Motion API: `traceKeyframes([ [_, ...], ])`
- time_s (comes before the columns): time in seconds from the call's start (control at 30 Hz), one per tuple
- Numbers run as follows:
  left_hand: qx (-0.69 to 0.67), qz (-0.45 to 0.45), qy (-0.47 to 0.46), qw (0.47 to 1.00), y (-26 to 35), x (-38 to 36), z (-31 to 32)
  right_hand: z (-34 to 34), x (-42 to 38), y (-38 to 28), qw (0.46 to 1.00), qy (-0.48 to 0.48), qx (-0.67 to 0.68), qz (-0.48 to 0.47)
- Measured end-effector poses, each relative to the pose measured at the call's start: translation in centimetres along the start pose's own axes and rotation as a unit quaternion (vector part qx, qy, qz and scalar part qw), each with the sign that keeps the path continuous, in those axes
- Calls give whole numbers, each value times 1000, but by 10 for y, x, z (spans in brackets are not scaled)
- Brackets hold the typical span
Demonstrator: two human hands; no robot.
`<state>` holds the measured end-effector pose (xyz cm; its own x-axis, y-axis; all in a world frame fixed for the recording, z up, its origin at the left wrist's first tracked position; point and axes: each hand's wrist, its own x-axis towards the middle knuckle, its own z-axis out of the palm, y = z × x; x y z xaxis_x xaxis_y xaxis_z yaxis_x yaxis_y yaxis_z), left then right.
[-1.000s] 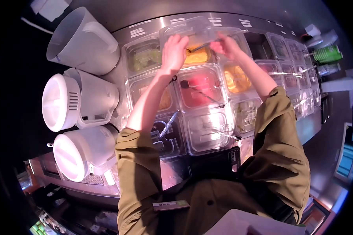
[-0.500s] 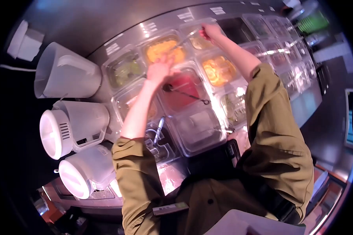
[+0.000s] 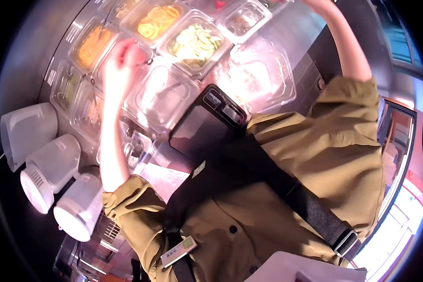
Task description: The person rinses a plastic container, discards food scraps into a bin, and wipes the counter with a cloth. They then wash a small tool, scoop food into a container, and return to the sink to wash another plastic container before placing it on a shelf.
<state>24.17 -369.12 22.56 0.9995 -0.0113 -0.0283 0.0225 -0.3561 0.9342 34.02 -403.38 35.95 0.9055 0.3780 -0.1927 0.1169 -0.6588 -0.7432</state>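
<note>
My left hand [image 3: 123,58] is blurred and washed out by light. It is over the container beside the tub of orange pieces [image 3: 91,46], and its fingers cannot be made out. Close to its right side is the small dark end of a utensil handle [image 3: 149,61]. My right hand [image 3: 318,4] reaches the top edge of the view, its fingers cut off. Nearest to it is a clear tub with dark contents [image 3: 243,19]. Between the hands are a tub of orange slices [image 3: 157,22] and one of pale green slices [image 3: 195,44].
A clear tub [image 3: 167,91] and a glare-covered lidded container [image 3: 263,75] stand near my body. A black device [image 3: 207,124] lies against my apron. Several white pitchers [image 3: 30,131] line the left side. The metal counter edge [image 3: 310,70] runs on the right.
The view has turned and swung toward the right of the counter. My left hand has left the orange tub, and my right hand has moved from the back tubs toward the upper right.
</note>
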Motion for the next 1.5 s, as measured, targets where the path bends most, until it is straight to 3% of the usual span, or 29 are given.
traceKeyframes([
  [0.07, 49, -14, -112, 992, 29, -40, 46, -11, -52, 72, 998, 49, -10, 49],
  [0.1, 64, -56, -146, 986, 45, -62, 81, -10, -75, 104, 991, 55, 28, 117],
  [0.13, -38, -143, -183, 972, 27, -76, 116, -3, -97, 135, 979, 57, 66, 185],
  [0.17, -104, -158, -205, 960, 14, -92, 149, 5, -116, 163, 972, 62, 99, 205],
  [0.23, -145, -234, -201, 940, 26, -110, 192, 30, -143, 190, 952, 59, 173, 245],
  [0.37, -178, -190, -110, 959, 38, -113, 237, 65, -160, 202, 907, 10, 336, 255],
  [0.47, -229, -169, -76, 956, 49, -123, 230, 48, -156, 216, 919, -3, 344, 194],
  [0.53, -300, -167, -66, 937, 75, -138, 205, 38, -156, 190, 879, 9, 436, 195],
  [0.6, -340, -192, -69, 918, 80, -167, 169, 50, -157, 165, 916, 22, 364, 169],
  [0.67, -282, -181, 7, 942, 89, -215, 127, 67, -152, 157, 959, 1, 255, 127],
  [0.73, -293, -201, 188, 916, 59, -283, 101, 99, -148, 161, 952, -35, 294, 83],
  [0.77, -330, -206, 205, 898, 60, -322, 84, 116, -151, 150, 950, -59, 292, 92],
  [0.8, -361, -210, 230, 879, 61, -360, 70, 136, -155, 137, 943, -64, 316, 79],
  [0.87, -324, -220, 400, 829, 69, -429, 72, 186, -159, 117, 929, -117, 345, 67],
  [0.93, -328, -189, 485, 789, 55, -517, 82, 236, -178, 67, 921, -181, 342, 38],
  [1.0, -311, -193, 615, 699, 51, -592, 105, 298, -189, 33, 904, -289, 312, -37],
  [1.07, -310, -152, 708, 616, 41, -669, 137, 368, -207, -7, 882, -378, 277, -47],
  [1.1, -287, -176, 751, 568, 44, -701, 154, 394, -227, -39, 871, -422, 241, -73],
  [1.13, -287, -188, 796, 498, 44, -730, 174, 417, -248, -68, 858, -462, 202, -101],
  [1.23, -289, -146, 863, 388, 44, -806, 222, 500, -300, -130, 794, -569, 171, -129],
  [1.37, -291, -87, 926, 222, 34, -854, 226, 611, -363, -184, 746, -641, 66, -167],
  [1.5, -329, -42, 929, 164, -13, -913, 181, 699, -423, -265, 685, -697, 31, -210],
])
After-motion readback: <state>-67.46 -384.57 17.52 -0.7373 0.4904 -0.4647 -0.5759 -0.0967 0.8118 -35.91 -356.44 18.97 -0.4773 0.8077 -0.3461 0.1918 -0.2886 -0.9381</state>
